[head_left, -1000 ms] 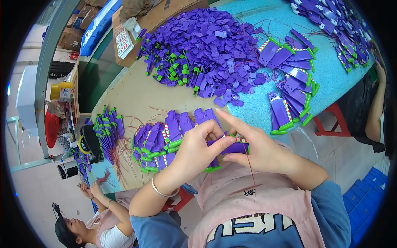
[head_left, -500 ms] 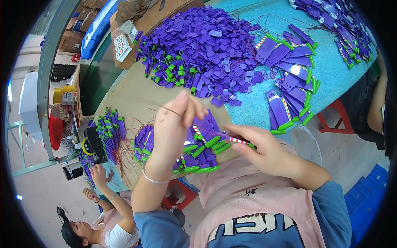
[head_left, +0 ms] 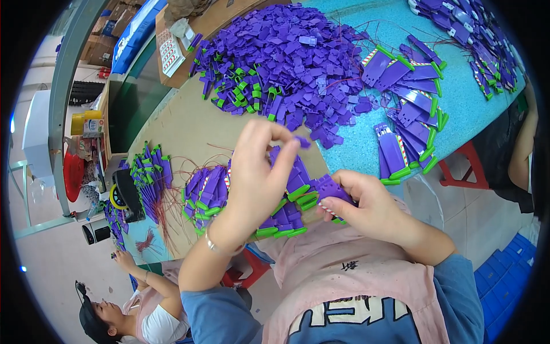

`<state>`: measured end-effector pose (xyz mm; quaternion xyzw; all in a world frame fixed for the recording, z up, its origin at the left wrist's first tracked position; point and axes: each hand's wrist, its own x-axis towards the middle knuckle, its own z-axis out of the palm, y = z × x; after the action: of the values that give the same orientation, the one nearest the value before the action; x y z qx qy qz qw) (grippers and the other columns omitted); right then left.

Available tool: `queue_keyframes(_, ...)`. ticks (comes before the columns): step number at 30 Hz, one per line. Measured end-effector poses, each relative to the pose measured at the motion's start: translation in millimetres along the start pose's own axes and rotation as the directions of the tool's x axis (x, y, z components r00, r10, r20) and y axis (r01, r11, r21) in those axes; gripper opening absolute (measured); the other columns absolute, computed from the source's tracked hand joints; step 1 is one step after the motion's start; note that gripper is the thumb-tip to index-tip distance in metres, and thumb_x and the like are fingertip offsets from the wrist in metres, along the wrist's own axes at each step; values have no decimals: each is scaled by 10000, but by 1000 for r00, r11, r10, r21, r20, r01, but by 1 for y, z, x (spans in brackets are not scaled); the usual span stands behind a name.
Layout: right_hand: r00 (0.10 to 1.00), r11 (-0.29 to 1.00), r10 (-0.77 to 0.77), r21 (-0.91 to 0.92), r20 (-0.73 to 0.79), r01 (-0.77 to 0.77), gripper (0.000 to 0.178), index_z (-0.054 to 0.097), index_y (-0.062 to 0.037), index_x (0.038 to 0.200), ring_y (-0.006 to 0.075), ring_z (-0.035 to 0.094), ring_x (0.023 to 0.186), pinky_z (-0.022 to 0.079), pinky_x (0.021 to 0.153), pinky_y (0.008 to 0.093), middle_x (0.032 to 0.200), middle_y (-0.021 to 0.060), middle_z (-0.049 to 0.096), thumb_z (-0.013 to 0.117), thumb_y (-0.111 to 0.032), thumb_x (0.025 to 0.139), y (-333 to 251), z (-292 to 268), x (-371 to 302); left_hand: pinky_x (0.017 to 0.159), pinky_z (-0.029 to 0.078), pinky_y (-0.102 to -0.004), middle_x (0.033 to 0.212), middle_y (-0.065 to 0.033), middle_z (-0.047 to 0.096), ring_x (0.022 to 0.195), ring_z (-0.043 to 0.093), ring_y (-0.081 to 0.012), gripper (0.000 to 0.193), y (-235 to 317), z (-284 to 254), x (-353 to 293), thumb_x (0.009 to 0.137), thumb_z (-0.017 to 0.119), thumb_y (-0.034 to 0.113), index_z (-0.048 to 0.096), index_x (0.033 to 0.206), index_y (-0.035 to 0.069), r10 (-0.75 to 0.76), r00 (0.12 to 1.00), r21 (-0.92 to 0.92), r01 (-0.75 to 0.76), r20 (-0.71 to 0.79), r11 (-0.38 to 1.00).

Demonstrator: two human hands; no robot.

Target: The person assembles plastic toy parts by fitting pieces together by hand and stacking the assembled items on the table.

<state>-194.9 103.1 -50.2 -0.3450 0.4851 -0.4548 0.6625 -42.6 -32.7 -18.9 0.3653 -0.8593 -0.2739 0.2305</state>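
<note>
My right hand (head_left: 366,200) grips a flat purple plastic part (head_left: 330,190) with a red-and-white striped edge, thumb across it. Up and to its left, my left hand (head_left: 263,157) pinches a small purple plastic piece (head_left: 303,143) between thumb and fingertips; the piece is apart from the part in my right hand. Under and beside my hands lie several purple parts with green ends (head_left: 286,221), partly covered by my left hand and wrist. Beyond my hands rises a big heap of small purple pieces (head_left: 298,60), with some green-ended ones at its left side.
More striped purple parts (head_left: 415,114) fan out on the blue tabletop (head_left: 355,146) at right. A bundle of purple parts with thin reddish wires (head_left: 154,178) lies at left. A cardboard box (head_left: 172,40) stands at the back left. A co-worker (head_left: 140,309) sits at lower left.
My left hand, which had a thin wire by its fingers, now pinches a small purple piece. My right hand has turned its part from edge-on to face-up. The co-worker's hands moved lower.
</note>
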Motion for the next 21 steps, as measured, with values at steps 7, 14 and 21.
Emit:
queue_keyframes(7,977,953,-213,-224,-18,204,80,627,22,909,175,611,623,463,568,319,713,110,634,620,-43,863,-10,20,7,800,463,-379,962,-137,599,916,581,-310,163,23,-16,-51,761,729,36,594,852,25,59,997,-161,-50,55,986)
queue_keyframes(14,853,650,-512,-603,102,462,47,618,-13,800,309,541,526,398,505,384,621,121,555,647,-44,780,-4,35,11,824,474,-368,1000,-151,625,954,603,-293,133,25,-12,-79,784,698,13,612,885,3,-134,978,-251,92,-157,964)
queue_keyframes(21,899,626,-374,-653,226,425,49,634,-24,788,286,544,522,398,527,380,612,101,571,667,-56,775,-6,38,11,768,486,-364,916,-125,653,829,630,-282,141,7,-17,-102,838,675,55,645,963,-1,-117,993,-396,120,34,910)
